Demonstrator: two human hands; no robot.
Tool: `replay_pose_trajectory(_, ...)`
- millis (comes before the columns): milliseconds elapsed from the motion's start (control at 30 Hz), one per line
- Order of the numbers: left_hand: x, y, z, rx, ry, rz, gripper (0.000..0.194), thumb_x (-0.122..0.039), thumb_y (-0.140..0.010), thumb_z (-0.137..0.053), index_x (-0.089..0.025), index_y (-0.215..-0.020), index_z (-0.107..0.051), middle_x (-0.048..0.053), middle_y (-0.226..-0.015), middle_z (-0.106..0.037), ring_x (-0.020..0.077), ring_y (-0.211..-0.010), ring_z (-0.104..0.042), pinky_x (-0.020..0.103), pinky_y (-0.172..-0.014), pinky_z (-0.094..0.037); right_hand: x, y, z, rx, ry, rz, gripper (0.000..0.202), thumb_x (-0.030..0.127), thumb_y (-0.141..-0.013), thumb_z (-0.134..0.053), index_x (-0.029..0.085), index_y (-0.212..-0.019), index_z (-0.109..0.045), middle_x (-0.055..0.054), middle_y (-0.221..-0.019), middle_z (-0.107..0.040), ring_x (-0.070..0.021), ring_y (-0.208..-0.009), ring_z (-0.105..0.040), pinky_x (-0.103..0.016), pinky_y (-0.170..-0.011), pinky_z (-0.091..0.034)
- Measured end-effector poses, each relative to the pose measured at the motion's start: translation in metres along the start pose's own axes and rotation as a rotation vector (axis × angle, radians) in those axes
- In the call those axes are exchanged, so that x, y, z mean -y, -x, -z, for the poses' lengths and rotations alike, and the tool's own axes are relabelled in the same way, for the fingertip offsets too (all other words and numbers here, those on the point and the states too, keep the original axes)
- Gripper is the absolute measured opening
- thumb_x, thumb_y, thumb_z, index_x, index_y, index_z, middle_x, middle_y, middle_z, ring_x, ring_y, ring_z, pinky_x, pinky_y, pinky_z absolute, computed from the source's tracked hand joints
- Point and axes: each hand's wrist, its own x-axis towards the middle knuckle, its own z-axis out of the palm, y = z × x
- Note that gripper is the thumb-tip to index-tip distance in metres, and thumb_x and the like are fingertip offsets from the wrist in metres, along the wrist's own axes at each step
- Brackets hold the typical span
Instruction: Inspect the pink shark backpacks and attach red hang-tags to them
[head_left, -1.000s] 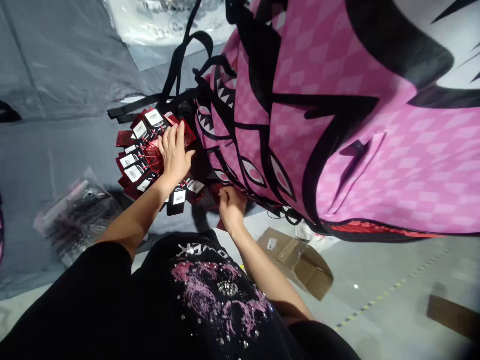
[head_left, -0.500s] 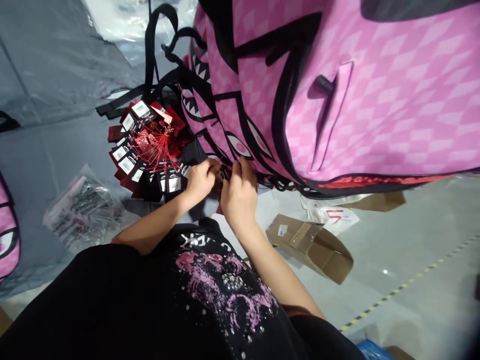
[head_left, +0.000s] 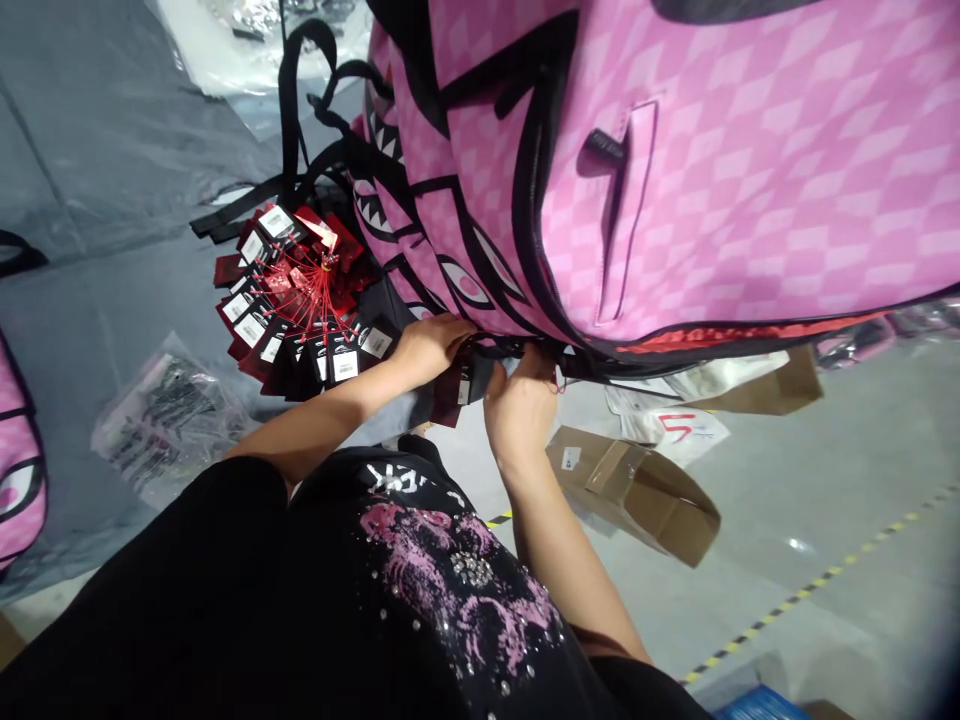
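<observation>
Pink checkered backpacks (head_left: 720, 180) with black trim and printed eyes are stacked at the upper right. At their lower edge, my left hand (head_left: 433, 348) is closed, its fingertips partly hidden by the black trim. My right hand (head_left: 523, 405) is closed at the same edge a little further right, with a thin red string beside its fingers. What either hand grips is too small to make out. Between them hangs a dark red tag (head_left: 448, 396) with a white label. A fanned bundle of red and black tags (head_left: 281, 300) lies left of my left hand.
An open cardboard box (head_left: 637, 490) stands on the floor at the right, near white plastic marked in red (head_left: 686, 428). A clear plastic bag (head_left: 172, 420) lies on the grey surface (head_left: 97, 280) at the left. Black straps (head_left: 289, 110) stick out behind the tags.
My right hand has moved right along the backpack edge, away from my left hand, which has also shifted slightly right. The dark red tag between them now shows more fully.
</observation>
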Motion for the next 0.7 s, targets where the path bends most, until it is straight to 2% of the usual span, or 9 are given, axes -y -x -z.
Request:
replay_pose_trajectory(67, 0.000, 0.004, 0.002, -0.003, -0.041, 0.009, 0.029, -0.025, -0.096, -0.046, -0.026, -0.111, -0.071, 0.003, -0.101, -0.072, 0.0165, -0.091, -0.067, 0.025, -0.075, -0.049, -0.001, -0.002, -0.001, -0.006, -0.008, 0.011, 0.049, 0.027, -0.090, -0.039, 0.000, -0.128, -0.054, -0.030, -0.114, -0.061, -0.0365, -0.099, -0.062, -0.050, -0.080, -0.050)
replay_pose_trajectory(200, -0.002, 0.008, 0.002, 0.036, -0.090, 0.018, 0.031, -0.024, -0.096, -0.046, -0.027, -0.115, -0.070, 0.004, -0.102, -0.072, 0.0171, -0.092, -0.068, 0.026, -0.074, -0.049, -0.007, -0.004, -0.001, -0.018, -0.099, 0.104, 0.040, 0.014, -0.085, -0.034, 0.011, -0.112, -0.065, -0.021, -0.110, -0.066, -0.0296, -0.105, -0.061, -0.044, -0.089, -0.050)
replay_pose_trajectory(333, -0.010, -0.004, -0.004, 0.095, -0.041, -0.004, 0.031, -0.025, -0.096, -0.045, -0.026, -0.113, -0.071, 0.005, -0.106, -0.072, 0.0171, -0.094, -0.068, 0.025, -0.073, -0.049, -0.012, -0.008, -0.004, -0.071, -0.141, 0.080, 0.038, 0.019, -0.088, -0.035, 0.012, -0.109, -0.066, -0.017, -0.103, -0.070, -0.0271, -0.096, -0.065, -0.040, -0.086, -0.050)
replay_pose_trajectory(433, -0.013, -0.021, -0.009, 0.178, 0.111, -0.059, 0.029, -0.022, -0.095, -0.045, -0.024, -0.107, -0.071, 0.003, -0.108, -0.072, 0.0163, -0.097, -0.067, 0.024, -0.076, -0.048, -0.019, -0.012, -0.006, -0.063, -0.180, 0.019, 0.032, 0.027, -0.090, -0.040, 0.016, -0.097, -0.070, -0.013, -0.093, -0.073, -0.0247, -0.085, -0.067, -0.037, -0.080, -0.050)
replay_pose_trajectory(500, -0.012, -0.029, -0.011, 0.274, 0.277, -0.047, 0.026, -0.020, -0.094, -0.046, -0.021, -0.105, -0.070, 0.002, -0.098, -0.072, 0.0143, -0.089, -0.067, 0.022, -0.075, -0.047, -0.023, -0.014, -0.004, -0.082, -0.222, -0.024, 0.032, 0.031, -0.092, -0.042, 0.018, -0.089, -0.070, -0.009, -0.081, -0.073, -0.0215, -0.074, -0.067, -0.033, -0.075, -0.051)
replay_pose_trajectory(567, -0.009, -0.031, -0.010, 0.404, 0.439, -0.020, 0.023, -0.024, -0.091, -0.053, -0.018, -0.110, -0.065, 0.000, -0.084, -0.070, 0.0131, -0.078, -0.065, 0.022, -0.070, -0.046, -0.026, -0.014, -0.001, -0.160, -0.262, -0.051, 0.033, 0.035, -0.093, -0.043, 0.018, -0.086, -0.070, -0.008, -0.073, -0.073, -0.0195, -0.067, -0.067, -0.031, -0.071, -0.051)
replay_pose_trajectory(633, -0.004, -0.026, -0.005, 0.520, 0.556, -0.020, 0.039, -0.026, -0.082, -0.066, -0.017, -0.119, -0.057, -0.002, -0.079, -0.066, 0.0135, -0.073, -0.062, 0.024, -0.068, -0.046, -0.026, -0.013, 0.001, -0.259, -0.306, -0.047, 0.033, 0.039, -0.093, -0.047, 0.017, -0.084, -0.070, -0.007, -0.070, -0.073, -0.0194, -0.064, -0.068, -0.031, -0.069, -0.051)
replay_pose_trajectory(700, 0.002, -0.015, 0.003, 0.565, 0.665, -0.025, 0.062, -0.021, -0.071, -0.075, -0.017, -0.127, -0.049, -0.002, -0.081, -0.064, 0.0145, -0.076, -0.062, 0.026, -0.072, -0.047, -0.023, -0.012, 0.001, -0.302, -0.386, -0.036, 0.032, 0.040, -0.092, -0.050, 0.017, -0.082, -0.070, -0.008, -0.069, -0.073, -0.0196, -0.063, -0.068, -0.031, -0.066, -0.052)
